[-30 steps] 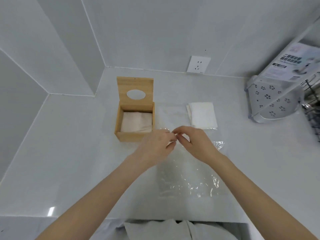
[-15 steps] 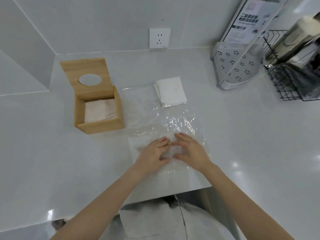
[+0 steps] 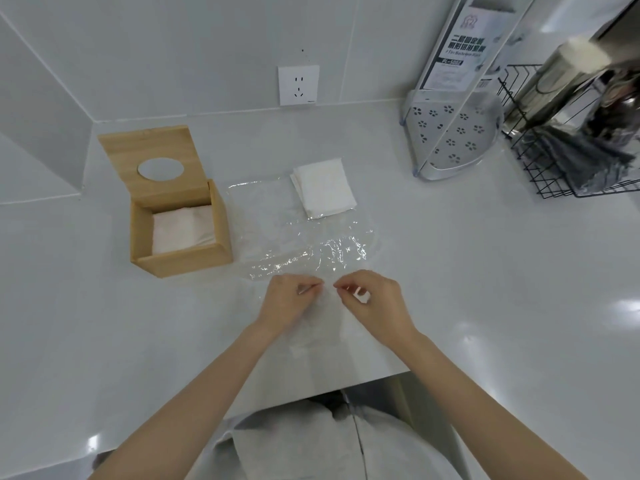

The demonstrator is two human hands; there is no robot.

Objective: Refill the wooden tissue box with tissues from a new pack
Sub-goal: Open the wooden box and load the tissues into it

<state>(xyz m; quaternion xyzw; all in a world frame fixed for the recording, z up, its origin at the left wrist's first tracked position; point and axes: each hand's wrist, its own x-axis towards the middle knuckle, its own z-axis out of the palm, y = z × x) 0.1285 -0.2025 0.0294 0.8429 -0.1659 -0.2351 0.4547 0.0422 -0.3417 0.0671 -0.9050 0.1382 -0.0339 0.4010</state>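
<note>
Head view: both hands, flat on clear wrap point(image 3: 304, 251) half second ago, now lifted; left hand point(image 3: 289, 301) and right hand point(image 3: 375, 299) fingers pinching its near edge. Wooden tissue box point(image 3: 180, 223) open, partly filled; loose tissue stack point(image 3: 323, 192) waits mid-surface.

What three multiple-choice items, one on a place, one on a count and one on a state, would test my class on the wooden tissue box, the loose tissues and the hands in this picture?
1. Where does the folded stack of white tissues lie?
A. Inside the black wire basket
B. On the clear plastic wrap, right of the box
C. On the box lid

2. How many round holes does the lid of the light wooden tissue box have?
A. One
B. Two
C. Three

3. What state is the box in?
A. Shut
B. Open and empty
C. Open, with tissues inside

Key:
1 B: the stack sits on the far end of the clear plastic wrap, apart from the box.
2 A: a single oval opening shows in the raised lid.
3 C: the lid stands up and pale tissues fill the bottom, while the left hand and right hand pinch the wrap.
</note>
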